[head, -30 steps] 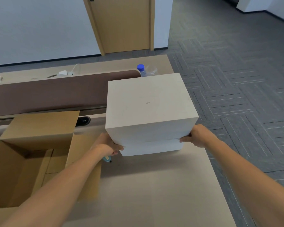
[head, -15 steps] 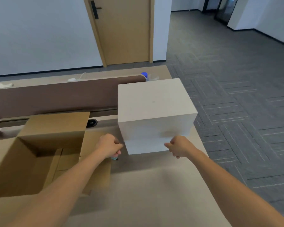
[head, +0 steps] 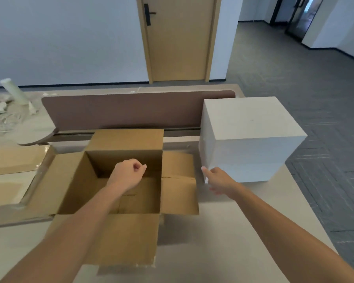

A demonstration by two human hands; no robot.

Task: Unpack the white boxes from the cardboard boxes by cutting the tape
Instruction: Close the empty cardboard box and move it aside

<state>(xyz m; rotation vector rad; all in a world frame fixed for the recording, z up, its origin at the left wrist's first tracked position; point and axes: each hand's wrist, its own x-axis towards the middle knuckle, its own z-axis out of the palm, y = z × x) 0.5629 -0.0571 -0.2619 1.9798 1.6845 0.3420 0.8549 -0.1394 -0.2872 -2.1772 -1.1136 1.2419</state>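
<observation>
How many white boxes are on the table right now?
2, stacked at right on the table: larger white box on top, smaller white box beneath. More may be hidden.

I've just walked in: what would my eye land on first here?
The tall white boxes, stacked at the right edge of the desk, stand out most, with the right hand open-fingered at their near lower corner. Next comes the open cardboard box in the middle, flaps spread, with the left hand curled above its opening.
</observation>
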